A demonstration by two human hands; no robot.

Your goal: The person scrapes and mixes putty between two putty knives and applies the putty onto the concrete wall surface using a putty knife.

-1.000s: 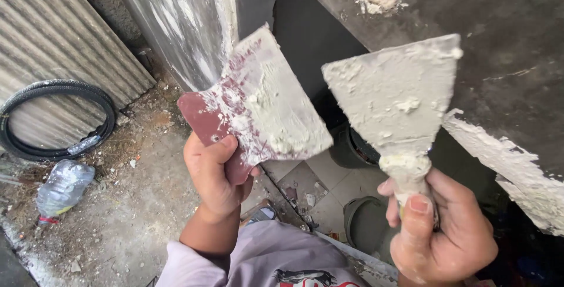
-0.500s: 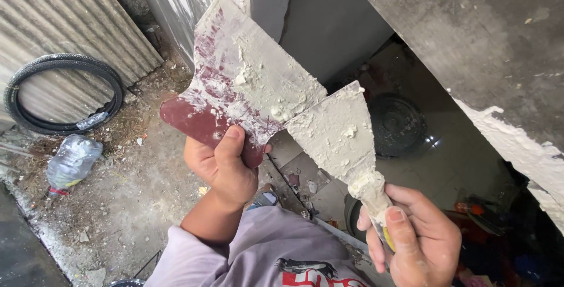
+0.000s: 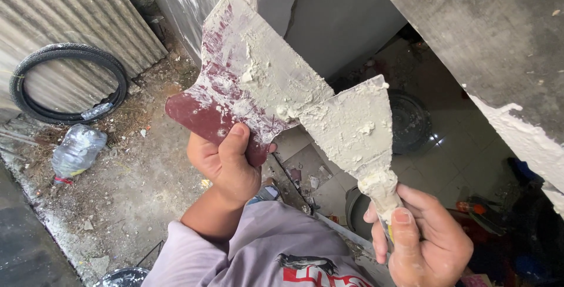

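My left hand (image 3: 226, 163) grips a dark red plastic board (image 3: 235, 87) smeared with grey-white putty, thumb pressed on its lower edge. My right hand (image 3: 426, 243) holds the handle of a putty knife (image 3: 355, 134), its wide blade coated in putty. The blade's upper left edge touches the board's right edge, where a ridge of putty sits. A grey concrete wall (image 3: 493, 34) with a strip of fresh putty (image 3: 523, 146) rises at the upper right.
Below lie a dirt floor, a black tyre (image 3: 64, 81) leaning on corrugated sheet metal, and a crushed plastic bottle (image 3: 76, 149). Dark round buckets (image 3: 411, 119) stand on the tiled floor lower down. My grey sleeve (image 3: 258, 257) fills the bottom centre.
The two tools were apart; the putty knife has swung left and down until its blade meets the board's edge. The view has shifted slightly downward.
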